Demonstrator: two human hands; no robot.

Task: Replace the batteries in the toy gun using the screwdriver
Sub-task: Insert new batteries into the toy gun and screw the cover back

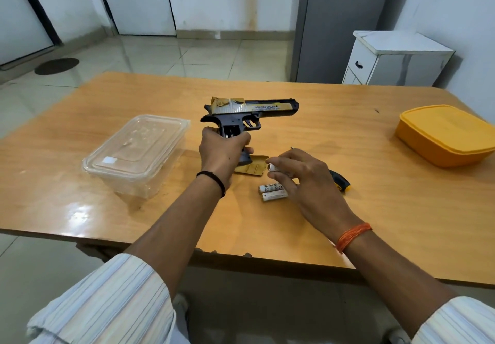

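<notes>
My left hand [221,153] grips the handle of the black and gold toy gun [251,112], held upright above the table with its barrel pointing right. The battery compartment in the grip stands uncovered. Its gold cover plate [253,168] lies flat on the table just below the gun. My right hand [302,175] pinches a white battery [273,167] between thumb and fingers, close to the cover plate. Two more white batteries [272,191] lie side by side on the table under that hand. The screwdriver [340,181], with a black and yellow handle, lies behind my right hand, mostly hidden.
A clear plastic box with a lid [136,153] sits to the left of the gun. A closed yellow box [447,133] stands at the right edge of the wooden table [107,226]. A white cabinet [393,58] stands beyond the table.
</notes>
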